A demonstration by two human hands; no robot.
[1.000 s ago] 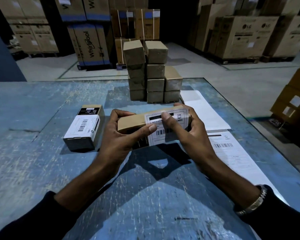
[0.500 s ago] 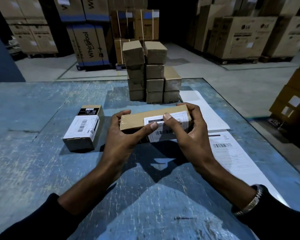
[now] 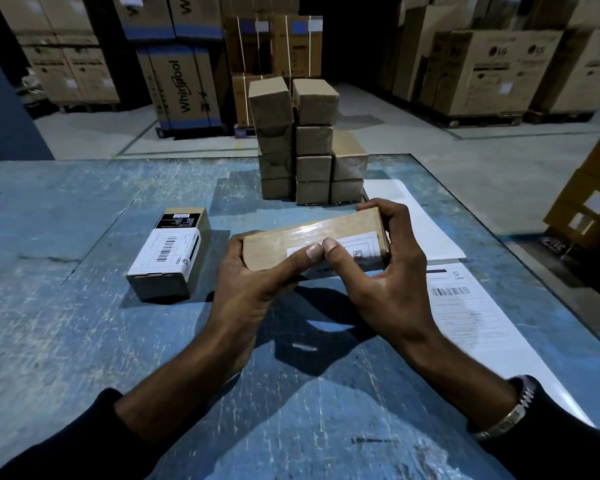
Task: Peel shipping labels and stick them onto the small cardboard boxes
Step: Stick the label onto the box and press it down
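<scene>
My left hand and right hand are raised side by side, forearms angled inward from dark sleeves — each grip curled closed, thumb tips touching at the middle, a metal watch band on my right wrist.

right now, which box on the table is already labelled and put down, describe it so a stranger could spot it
Start at the blue table and find the stack of plain brown boxes at its far edge. Left of the hands lies a single labelled box, apart from the stack. It alone lies flat with a white barcode label wrapped over its top and a black panel at its far end.
</scene>
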